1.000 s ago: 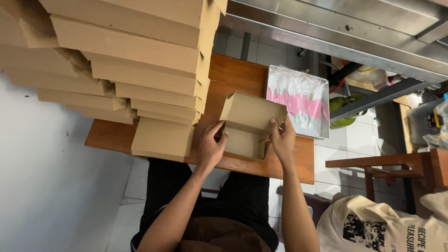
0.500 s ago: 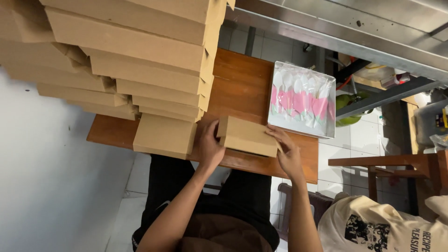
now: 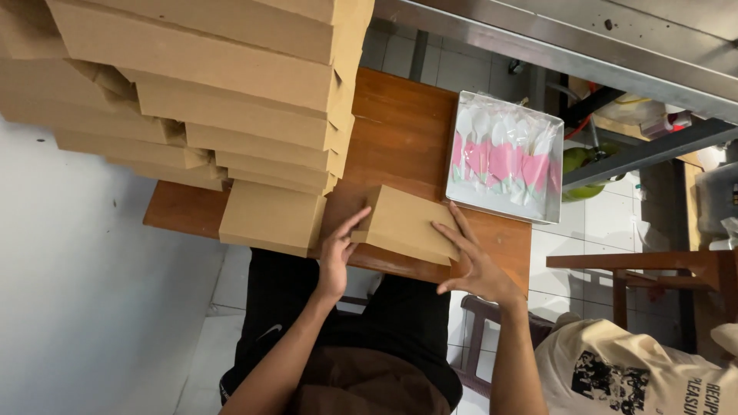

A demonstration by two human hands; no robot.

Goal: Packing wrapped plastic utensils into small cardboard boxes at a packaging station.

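Note:
A closed brown cardboard box [image 3: 406, 223] lies flat on the wooden table [image 3: 400, 131] near its front edge. My left hand [image 3: 338, 250] rests against the box's left side, fingers spread. My right hand [image 3: 475, 260] presses on the box's right front corner, fingers apart. Neither hand wraps around the box; both lie flat on it.
A tall leaning stack of closed brown boxes [image 3: 207, 92] fills the left of the table. A metal tray of white plastic spoons wrapped in pink and clear plastic [image 3: 503, 157] sits at the right. A wooden stool [image 3: 653, 277] and another person's printed shirt [image 3: 638, 369] are at the right.
The box was open one second ago; its lid has been folded down and it now lies shut. Both hands slid from the box's walls to its top and sides.

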